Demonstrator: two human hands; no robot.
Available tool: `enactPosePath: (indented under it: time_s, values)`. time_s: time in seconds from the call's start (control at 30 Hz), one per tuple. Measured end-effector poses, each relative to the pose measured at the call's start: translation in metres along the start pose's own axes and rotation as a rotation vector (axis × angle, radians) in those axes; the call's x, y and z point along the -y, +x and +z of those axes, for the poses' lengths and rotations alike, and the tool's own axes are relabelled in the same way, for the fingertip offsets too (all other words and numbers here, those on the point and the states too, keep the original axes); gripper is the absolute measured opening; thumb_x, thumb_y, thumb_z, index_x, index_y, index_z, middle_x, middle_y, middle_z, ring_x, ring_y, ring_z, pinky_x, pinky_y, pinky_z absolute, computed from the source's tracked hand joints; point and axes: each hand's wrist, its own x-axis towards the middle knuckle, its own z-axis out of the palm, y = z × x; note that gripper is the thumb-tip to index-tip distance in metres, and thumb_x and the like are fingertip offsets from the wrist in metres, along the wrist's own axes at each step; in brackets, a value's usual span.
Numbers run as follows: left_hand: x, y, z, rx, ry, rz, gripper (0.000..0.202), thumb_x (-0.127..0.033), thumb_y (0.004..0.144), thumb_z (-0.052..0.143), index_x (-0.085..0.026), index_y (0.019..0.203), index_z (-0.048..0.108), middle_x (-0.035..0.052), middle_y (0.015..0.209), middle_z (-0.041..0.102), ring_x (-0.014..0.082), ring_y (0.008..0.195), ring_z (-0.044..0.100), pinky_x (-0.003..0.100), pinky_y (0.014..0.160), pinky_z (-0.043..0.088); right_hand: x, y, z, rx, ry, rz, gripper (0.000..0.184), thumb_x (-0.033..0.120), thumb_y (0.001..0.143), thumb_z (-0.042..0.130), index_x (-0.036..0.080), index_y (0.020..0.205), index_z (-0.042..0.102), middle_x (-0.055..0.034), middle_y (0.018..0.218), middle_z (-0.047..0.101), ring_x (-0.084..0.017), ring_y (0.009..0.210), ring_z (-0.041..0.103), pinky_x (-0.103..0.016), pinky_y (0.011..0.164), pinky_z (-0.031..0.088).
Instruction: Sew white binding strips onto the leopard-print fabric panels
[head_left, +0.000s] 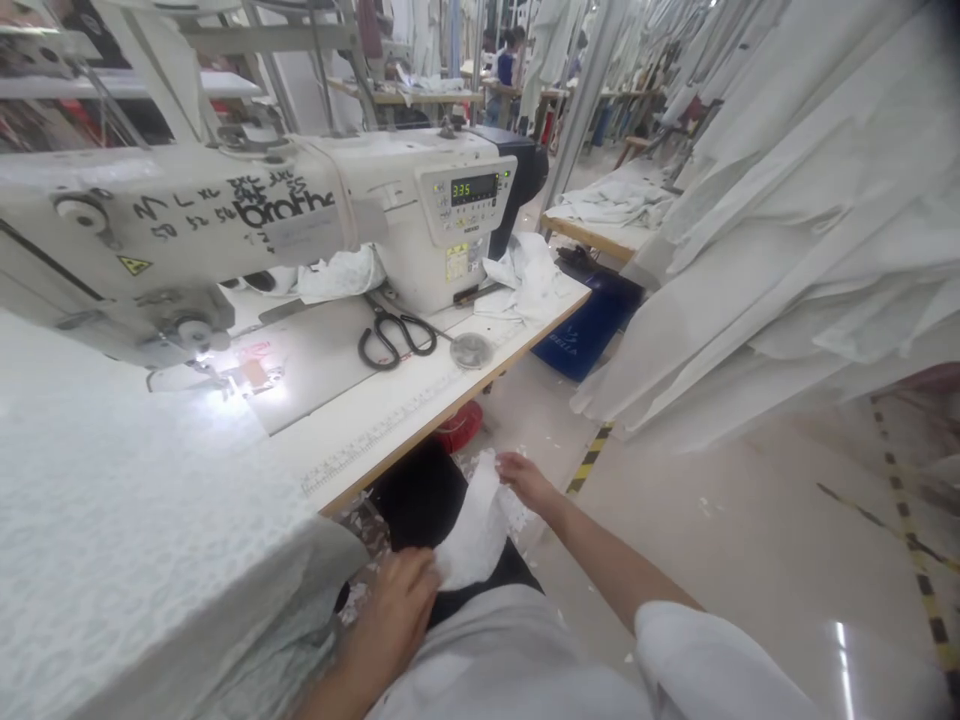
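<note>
A curved white fabric piece (478,530) hangs stretched between my two hands, above my lap. My left hand (409,585) grips its lower left end, fingers closed. At the upper right end my right hand (523,482) pinches the cloth between thumb and fingers. Both hands are below the front edge of the sewing table (405,425). On the left, a large patterned pale cloth (135,500) covers the table and drapes over the edge. The sewing machine (360,190) stands behind, its needle area lit.
Black-handled scissors (395,338) and a round clear dish (471,350) lie on the table. Folded white fabric (529,275) sits at its right end. A blue bag (581,330) stands beyond. Hanging white garments (750,260) fill the right side. Fabric scraps litter the floor.
</note>
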Motion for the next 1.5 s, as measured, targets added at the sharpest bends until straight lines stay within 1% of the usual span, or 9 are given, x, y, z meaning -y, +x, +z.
enactPosePath:
  time_s: [0.27,0.57,0.73,0.87,0.9,1.0,1.1,1.27,1.5]
  values:
    - [-0.006,0.006,0.02,0.289,-0.399,0.171,0.015,-0.018,0.081,0.044,-0.019,0.077,0.058,0.005,0.096,0.063,0.0172,0.094,0.053,0.028,0.084,0.042,0.099,-0.037,0.03,0.08,0.076,-0.401,0.047,0.031,0.061,0.078,0.025,0.1,0.054,0.0034,0.076,0.058,-0.014,0.071,0.056,-0.027,0.073,0.047]
    - [-0.015,-0.007,0.016,0.419,-0.2,-0.15,0.039,-0.009,0.073,0.046,-0.024,0.105,0.063,0.0064,0.094,0.062,0.0232,0.092,0.055,0.031,0.079,0.043,0.175,-0.071,0.116,0.153,0.141,-0.676,0.037,0.032,0.066,0.074,0.027,0.096,0.054,0.0034,0.079,0.051,-0.012,0.072,0.051,-0.024,0.069,0.046]
    - [-0.033,-0.01,-0.035,0.248,-0.385,-0.275,0.029,-0.022,0.08,0.051,-0.026,0.107,0.06,0.0031,0.112,0.057,0.017,0.098,0.056,0.026,0.084,0.045,0.222,-0.093,0.163,0.403,0.061,-0.871,0.033,0.03,0.073,0.071,0.028,0.102,0.054,0.0023,0.082,0.05,-0.013,0.077,0.051,-0.025,0.071,0.046]
    - [-0.051,-0.015,-0.129,-0.445,-0.482,-0.415,0.054,-0.036,0.074,0.065,-0.025,0.123,0.046,0.0067,0.124,0.052,0.0239,0.115,0.046,0.035,0.098,0.037,0.211,-0.117,0.19,0.805,-0.156,-0.677,0.036,0.019,0.081,0.061,0.027,0.114,0.051,0.0021,0.081,0.046,-0.011,0.072,0.049,-0.021,0.063,0.044]
    - [-0.054,-0.014,-0.15,-0.498,-0.534,-0.403,0.059,-0.039,0.071,0.068,-0.024,0.124,0.045,0.0074,0.121,0.054,0.0249,0.111,0.049,0.036,0.095,0.04,0.205,-0.12,0.195,0.873,-0.212,-0.647,0.037,0.016,0.082,0.058,0.027,0.117,0.049,0.0019,0.082,0.046,-0.01,0.073,0.049,-0.021,0.064,0.044]
    - [-0.059,-0.007,-0.193,-0.531,-0.742,-0.45,0.034,-0.039,0.077,0.062,-0.019,0.104,0.057,0.0042,0.093,0.064,0.0186,0.082,0.059,0.029,0.072,0.049,0.189,-0.124,0.212,0.909,-0.344,-0.679,0.037,0.013,0.085,0.051,0.026,0.12,0.047,0.0012,0.084,0.046,-0.011,0.075,0.049,-0.024,0.069,0.045]
    - [-0.058,0.0,-0.212,-0.688,-0.749,-0.466,0.019,-0.035,0.079,0.061,-0.016,0.082,0.059,-0.0004,0.072,0.061,0.0128,0.068,0.056,0.022,0.06,0.047,0.173,-0.124,0.227,0.743,-0.312,-0.712,0.041,0.016,0.082,0.056,0.027,0.12,0.045,-0.0008,0.093,0.049,-0.014,0.083,0.05,-0.026,0.074,0.045]
    - [-0.043,0.002,-0.24,-0.839,-0.567,-0.448,0.015,-0.032,0.078,0.062,-0.02,0.08,0.053,-0.0055,0.062,0.053,0.0072,0.054,0.047,0.016,0.048,0.039,0.112,-0.129,0.229,0.872,-0.445,-0.392,0.004,0.018,0.081,0.053,0.017,0.08,0.057,0.002,0.071,0.051,-0.012,0.065,0.047,-0.023,0.06,0.04]
    - [-0.042,0.001,-0.264,-0.886,-0.521,-0.437,0.016,-0.035,0.078,0.062,-0.023,0.086,0.055,-0.003,0.068,0.058,0.0116,0.06,0.053,0.022,0.058,0.044,0.051,-0.112,0.203,0.754,-0.507,-0.24,0.012,0.017,0.08,0.05,0.013,0.075,0.06,0.0011,0.069,0.054,-0.014,0.068,0.048,-0.023,0.064,0.038]
